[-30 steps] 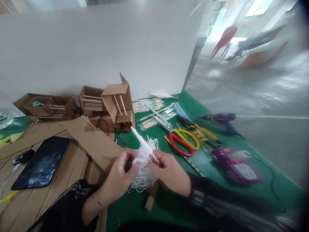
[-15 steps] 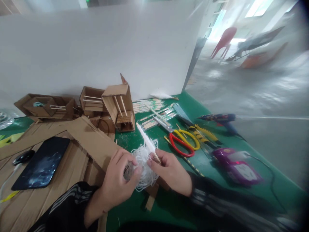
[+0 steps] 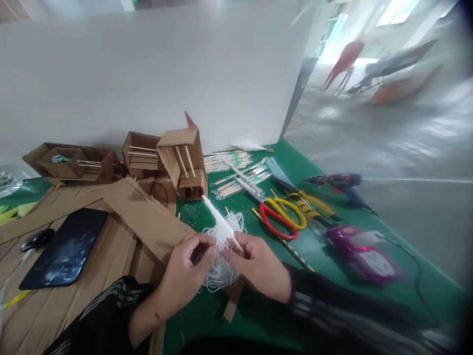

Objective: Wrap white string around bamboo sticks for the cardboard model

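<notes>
My right hand (image 3: pixel 260 264) pinches the lower end of a thin wooden stick (image 3: pixel 239 245), which points up and away to the left. White string (image 3: pixel 220 223) is wound thickly around the stick's middle, and its pale tip shows bare. Below it lies a loose, tangled heap of white string (image 3: pixel 221 271). At the heap's left side, my left hand (image 3: pixel 190 264) is closed in a pinch on the white string, thumb and forefinger close to the right fingertips. The strand between the fingers is too fine to follow clearly.
Scissors (image 3: pixel 283 217), pliers (image 3: pixel 318 207) and a glue gun (image 3: pixel 336 180) lie right, near a purple power strip (image 3: pixel 360 254). Packaged chopsticks (image 3: pixel 240 180) and cardboard models (image 3: pixel 183 162) stand behind. A tablet (image 3: pixel 66 249) rests on cardboard (image 3: pixel 121 222) at left.
My left hand has moved right and up, its fingers closing near my right hand. The wound stick has shifted slightly left and down, still held in my right hand.
</notes>
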`<state>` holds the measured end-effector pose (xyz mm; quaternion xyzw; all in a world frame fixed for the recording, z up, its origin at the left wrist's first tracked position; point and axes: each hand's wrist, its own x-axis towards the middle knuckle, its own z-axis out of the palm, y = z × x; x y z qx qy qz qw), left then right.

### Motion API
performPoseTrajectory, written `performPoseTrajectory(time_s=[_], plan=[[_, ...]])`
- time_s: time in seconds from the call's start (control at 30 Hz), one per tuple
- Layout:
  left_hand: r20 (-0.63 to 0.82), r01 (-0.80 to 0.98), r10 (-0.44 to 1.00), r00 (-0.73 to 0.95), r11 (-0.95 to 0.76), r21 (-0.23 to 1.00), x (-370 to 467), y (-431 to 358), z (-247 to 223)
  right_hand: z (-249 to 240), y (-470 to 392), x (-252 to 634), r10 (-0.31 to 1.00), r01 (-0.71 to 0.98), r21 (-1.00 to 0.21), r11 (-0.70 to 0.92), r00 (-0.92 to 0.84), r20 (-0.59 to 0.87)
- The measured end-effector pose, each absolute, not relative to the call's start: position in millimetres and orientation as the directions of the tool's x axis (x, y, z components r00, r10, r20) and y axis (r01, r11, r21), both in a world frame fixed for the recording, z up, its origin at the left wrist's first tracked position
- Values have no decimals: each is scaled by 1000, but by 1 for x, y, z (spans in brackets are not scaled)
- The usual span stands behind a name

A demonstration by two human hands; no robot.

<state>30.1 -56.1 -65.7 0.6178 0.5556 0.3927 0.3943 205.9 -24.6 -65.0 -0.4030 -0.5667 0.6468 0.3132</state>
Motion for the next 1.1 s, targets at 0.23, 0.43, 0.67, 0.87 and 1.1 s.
performPoseTrajectory(time_s=[0.23,0.43,0.67,0.87,1.1], plan=[[-43,254,999,17,37,967,30,-55,-73,-65,-21,208,896,57,-988,-144,-416,-155],[-66,203,997,45,55,978,30,-55,-72,-63,-21,207,901,29,-986,-165,-403,-163],[98,349,994,39,-105,931,27,-59,-71,-57,-24,205,888,-117,-960,-253,-423,-182],[150,506,988,42,-151,849,25,-57,-67,-51,-26,209,896,-144,-956,-255,-406,-178],[128,542,988,88,-155,826,30,-57,-65,-59,-25,208,905,15,-978,-210,-376,-200]])
